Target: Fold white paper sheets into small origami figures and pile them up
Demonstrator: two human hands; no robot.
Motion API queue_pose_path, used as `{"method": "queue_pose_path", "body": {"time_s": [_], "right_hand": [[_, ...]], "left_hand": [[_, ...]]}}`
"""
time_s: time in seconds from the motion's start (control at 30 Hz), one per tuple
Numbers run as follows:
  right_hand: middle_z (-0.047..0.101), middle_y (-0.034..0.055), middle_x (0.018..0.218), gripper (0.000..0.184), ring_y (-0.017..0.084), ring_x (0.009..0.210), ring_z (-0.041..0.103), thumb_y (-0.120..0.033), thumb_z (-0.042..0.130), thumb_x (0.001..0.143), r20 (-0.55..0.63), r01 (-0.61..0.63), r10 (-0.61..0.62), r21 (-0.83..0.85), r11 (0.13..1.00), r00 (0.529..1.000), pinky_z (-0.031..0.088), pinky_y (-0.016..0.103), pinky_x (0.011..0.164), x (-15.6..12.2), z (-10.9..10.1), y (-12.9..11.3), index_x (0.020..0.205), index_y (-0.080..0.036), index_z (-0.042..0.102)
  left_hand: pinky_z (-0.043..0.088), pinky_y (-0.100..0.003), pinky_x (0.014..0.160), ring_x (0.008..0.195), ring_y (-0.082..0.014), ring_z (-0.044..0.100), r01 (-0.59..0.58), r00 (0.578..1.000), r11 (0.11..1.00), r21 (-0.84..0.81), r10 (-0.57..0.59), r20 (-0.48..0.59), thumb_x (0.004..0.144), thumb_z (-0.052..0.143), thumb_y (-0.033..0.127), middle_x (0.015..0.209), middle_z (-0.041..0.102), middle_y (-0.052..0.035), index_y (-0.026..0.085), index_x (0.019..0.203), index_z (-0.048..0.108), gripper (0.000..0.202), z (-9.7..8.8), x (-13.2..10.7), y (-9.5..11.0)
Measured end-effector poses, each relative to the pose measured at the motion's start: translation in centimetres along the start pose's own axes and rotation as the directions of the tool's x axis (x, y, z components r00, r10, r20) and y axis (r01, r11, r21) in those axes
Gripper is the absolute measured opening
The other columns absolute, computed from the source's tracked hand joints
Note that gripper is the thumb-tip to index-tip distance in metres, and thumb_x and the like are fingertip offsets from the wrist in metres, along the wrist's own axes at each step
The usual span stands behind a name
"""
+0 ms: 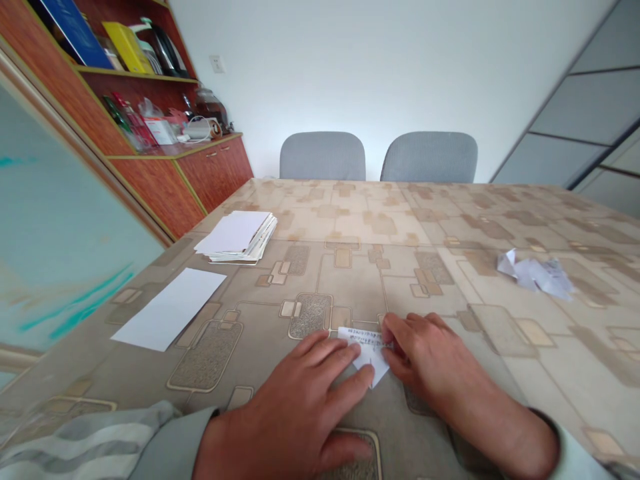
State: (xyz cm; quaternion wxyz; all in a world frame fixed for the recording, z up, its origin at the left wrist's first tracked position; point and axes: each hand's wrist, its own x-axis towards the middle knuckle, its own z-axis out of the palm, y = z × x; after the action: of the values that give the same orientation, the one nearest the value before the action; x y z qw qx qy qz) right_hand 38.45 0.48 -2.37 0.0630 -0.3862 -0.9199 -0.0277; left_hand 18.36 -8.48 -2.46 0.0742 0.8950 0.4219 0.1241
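- At the near side of the patterned table [360,277], centred before the person, lies a small folded paper [373,348]; its point faces the person and rows of writing cross its upper part.
- Left hand [305,400]: palm down, fingers spread apart; fingertips rest on the left part of the paper, steadying it.
- Right hand [435,353]: fingers bent at the paper's right corner. Contact is partly hidden; whether thumb and forefinger are clamped on it cannot be told.
- Step in hand, as judged: forming or pressing a fold at the right corner.
- Next move, as judged, calls for light left-hand pressure, aligned edges, and a firm right-hand stroke along the crease. Slippage would skew the fold.
- Surroundings: a single white sheet [170,310] lies left, near a paper stack [235,233]; folded or crumpled paper pieces [537,275] lie well apart, to the right.
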Motion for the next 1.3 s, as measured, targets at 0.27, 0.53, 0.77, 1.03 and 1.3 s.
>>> {"method": "queue_pose_path", "body": {"time_s": [0.27,0.53,0.77,1.03,1.3], "right_hand": [[0.064,0.0033,0.076,0.021,0.021,0.071,0.059,-0.012,0.064,0.075,0.008,-0.015,0.013,0.224,0.974,1.000,0.041,0.031,0.065,-0.2,0.8,0.7,0.095,-0.018,0.063],[0.063,0.0039,0.096,0.027,0.023,0.091,0.056,-0.008,0.070,0.076,0.004,0.029,-0.034,0.422,0.906,0.999,0.036,0.034,0.076,0.0,0.8,0.9,0.098,-0.023,0.065],[0.063,-0.0031,0.075,0.016,0.017,0.079,0.056,-0.010,0.073,0.080,-0.061,0.095,-0.076,0.467,0.879,0.995,0.030,0.033,0.078,0.4,0.3,0.9,0.075,-0.020,0.062],[0.061,0.0011,0.071,0.029,0.017,0.076,0.051,-0.022,0.047,0.100,-0.365,0.305,-0.232,0.155,0.940,0.902,0.031,0.036,0.085,0.4,-1.5,0.6,0.075,-0.018,0.062],[0.061,0.0005,0.075,0.025,0.016,0.077,0.050,-0.020,0.048,0.099,-0.180,0.413,-0.397,0.058,0.909,0.900,0.032,0.037,0.086,0.4,-0.3,0.6,0.076,-0.019,0.057]], "left_hand": [[0.043,-0.038,0.086,0.099,-0.0234,0.053,0.277,0.959,0.958,-0.074,-0.280,-0.046,0.091,0.062,0.033,0.104,0.058,-0.0056,0.018,0.108,0.061,0.023,-0.2,3.7,-3.1],[0.041,-0.026,0.074,0.085,-0.0159,0.051,0.223,0.971,0.945,-0.239,-0.237,-0.032,0.090,0.058,0.017,0.087,0.055,0.0001,0.017,0.082,0.053,0.009,0.0,3.6,-3.0],[0.041,-0.025,0.070,0.075,-0.0137,0.051,0.051,0.978,0.983,-0.174,-0.084,-0.190,0.101,0.041,0.020,0.079,0.057,0.0001,0.016,0.083,0.054,0.023,0.6,3.4,-3.2],[0.037,-0.029,0.067,0.073,-0.0154,0.050,-0.053,0.928,0.984,0.169,0.111,-0.357,0.104,0.034,0.018,0.078,0.061,-0.0024,0.017,0.103,0.064,0.030,-1.3,3.0,-2.2],[0.036,-0.031,0.065,0.071,-0.0173,0.049,-0.034,0.975,0.979,0.201,0.077,-0.207,0.101,0.041,0.020,0.076,0.056,-0.0024,0.016,0.084,0.060,0.026,1.1,2.3,-2.7]]}}
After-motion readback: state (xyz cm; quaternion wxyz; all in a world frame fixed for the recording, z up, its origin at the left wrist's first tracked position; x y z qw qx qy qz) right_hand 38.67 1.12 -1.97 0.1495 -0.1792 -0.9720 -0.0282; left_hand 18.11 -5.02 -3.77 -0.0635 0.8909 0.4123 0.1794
